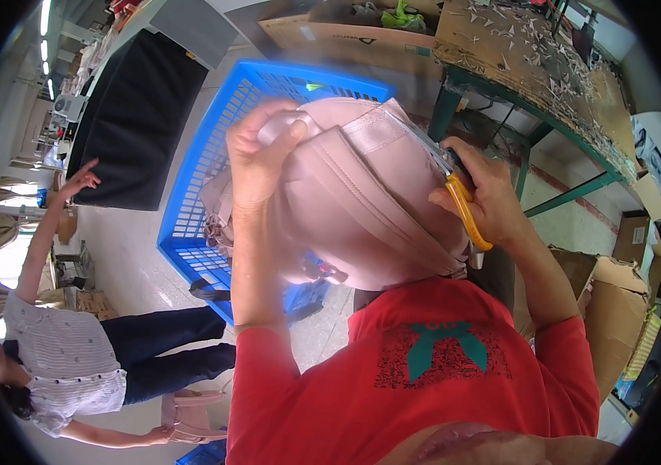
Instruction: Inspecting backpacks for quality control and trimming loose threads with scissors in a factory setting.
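A dusty-pink bag (354,201) with stitched straps and seams fills the space in front of my chest, bulging and soft. My left hand (262,151) is closed on its upper left part, the thumb pressing on a shiny pale patch. My right hand (493,194) grips a pair of scissors (461,203) with yellow-orange handles. Their long metal blades point up and left along the bag's upper right edge, beside a pale shiny band. Whether the blades touch the fabric I cannot tell. The bag's underside is hidden.
A blue plastic basket (183,203) stands behind and left of the bag. Scraps litter a green-legged worktable (493,54) at upper right. Cardboard boxes (617,310) stand right. At left a co-worker (75,360) holds another pink bag (195,415), with one arm stretched out.
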`<act>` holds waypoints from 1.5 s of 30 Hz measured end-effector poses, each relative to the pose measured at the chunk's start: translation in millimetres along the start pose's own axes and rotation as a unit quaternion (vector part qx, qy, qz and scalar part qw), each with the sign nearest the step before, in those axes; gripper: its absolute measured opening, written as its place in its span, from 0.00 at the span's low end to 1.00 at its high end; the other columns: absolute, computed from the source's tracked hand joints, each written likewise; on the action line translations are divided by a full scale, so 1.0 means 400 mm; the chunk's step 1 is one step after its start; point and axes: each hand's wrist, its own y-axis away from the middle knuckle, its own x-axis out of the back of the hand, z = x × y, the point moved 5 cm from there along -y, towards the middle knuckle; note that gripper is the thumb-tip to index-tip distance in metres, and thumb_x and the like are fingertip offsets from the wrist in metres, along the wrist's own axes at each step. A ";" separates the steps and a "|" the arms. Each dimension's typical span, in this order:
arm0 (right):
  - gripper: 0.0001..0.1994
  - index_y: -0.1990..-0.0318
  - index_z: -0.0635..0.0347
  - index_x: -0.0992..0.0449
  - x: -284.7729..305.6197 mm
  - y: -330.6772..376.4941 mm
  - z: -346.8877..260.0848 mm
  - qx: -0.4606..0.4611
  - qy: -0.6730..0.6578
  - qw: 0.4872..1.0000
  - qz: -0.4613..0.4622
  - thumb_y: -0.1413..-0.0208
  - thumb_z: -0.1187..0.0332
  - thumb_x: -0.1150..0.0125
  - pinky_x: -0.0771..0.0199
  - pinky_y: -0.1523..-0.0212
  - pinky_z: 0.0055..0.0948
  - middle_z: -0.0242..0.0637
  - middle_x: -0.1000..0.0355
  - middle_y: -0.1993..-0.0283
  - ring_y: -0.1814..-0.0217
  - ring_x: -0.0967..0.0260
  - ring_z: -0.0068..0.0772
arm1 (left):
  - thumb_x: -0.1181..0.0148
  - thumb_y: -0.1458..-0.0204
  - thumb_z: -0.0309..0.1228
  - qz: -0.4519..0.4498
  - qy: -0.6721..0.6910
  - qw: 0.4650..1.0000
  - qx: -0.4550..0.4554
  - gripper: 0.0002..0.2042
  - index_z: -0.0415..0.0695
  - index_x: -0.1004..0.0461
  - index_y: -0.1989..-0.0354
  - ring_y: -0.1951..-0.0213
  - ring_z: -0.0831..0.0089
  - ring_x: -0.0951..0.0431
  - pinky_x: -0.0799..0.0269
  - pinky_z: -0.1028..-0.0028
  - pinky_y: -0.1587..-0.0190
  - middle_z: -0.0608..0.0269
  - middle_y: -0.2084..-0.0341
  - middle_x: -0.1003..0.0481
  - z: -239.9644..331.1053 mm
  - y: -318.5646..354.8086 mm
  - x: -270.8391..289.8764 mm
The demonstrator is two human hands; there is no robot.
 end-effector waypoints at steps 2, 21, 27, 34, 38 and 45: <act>0.26 0.55 0.64 0.38 -0.005 0.000 0.003 -0.011 -0.003 1.000 -0.009 0.62 0.63 0.36 0.40 0.73 0.26 0.42 0.40 0.76 0.78 0.44 0.35 | 0.42 0.63 0.18 0.002 0.008 1.000 0.009 0.08 0.40 0.27 0.72 0.72 0.84 0.33 0.39 0.84 0.68 0.72 0.77 0.30 -0.007 0.002 0.002; 0.28 0.57 0.64 0.38 0.036 -0.055 -0.025 0.010 0.059 0.998 -0.037 0.62 0.55 0.38 0.38 0.73 0.32 0.44 0.36 0.77 0.77 0.38 0.41 | 0.41 0.64 0.18 -0.020 0.021 0.999 0.015 0.08 0.39 0.27 0.72 0.71 0.81 0.32 0.37 0.83 0.66 0.69 0.75 0.28 -0.005 -0.011 0.000; 0.27 0.59 0.65 0.37 0.035 -0.068 -0.017 0.092 0.100 0.991 -0.001 0.62 0.52 0.39 0.37 0.75 0.33 0.42 0.35 0.77 0.79 0.37 0.42 | 0.40 0.64 0.19 -0.017 -0.033 0.999 0.010 0.08 0.39 0.27 0.72 0.70 0.82 0.31 0.37 0.83 0.65 0.68 0.75 0.27 -0.009 -0.012 -0.014; 0.26 0.60 0.65 0.37 0.037 -0.068 -0.005 0.090 0.067 0.993 -0.042 0.62 0.53 0.38 0.37 0.75 0.34 0.43 0.35 0.77 0.77 0.36 0.44 | 0.40 0.64 0.20 -0.014 -0.030 0.999 0.017 0.08 0.39 0.27 0.73 0.70 0.82 0.31 0.37 0.82 0.65 0.68 0.75 0.27 -0.014 -0.006 -0.014; 0.25 0.61 0.64 0.37 0.050 -0.092 -0.023 0.137 0.094 0.986 -0.006 0.62 0.55 0.38 0.37 0.77 0.33 0.44 0.34 0.76 0.77 0.36 0.47 | 0.40 0.64 0.20 -0.020 -0.048 0.999 0.014 0.08 0.39 0.27 0.72 0.70 0.81 0.31 0.37 0.82 0.65 0.68 0.75 0.27 -0.010 -0.006 -0.018; 0.22 0.62 0.64 0.36 0.043 -0.088 -0.001 0.059 0.053 0.992 -0.100 0.59 0.57 0.39 0.39 0.79 0.32 0.44 0.35 0.79 0.79 0.38 0.47 | 0.40 0.64 0.19 -0.024 -0.049 0.998 0.006 0.08 0.39 0.27 0.72 0.70 0.82 0.31 0.36 0.82 0.66 0.68 0.75 0.27 -0.022 -0.002 -0.014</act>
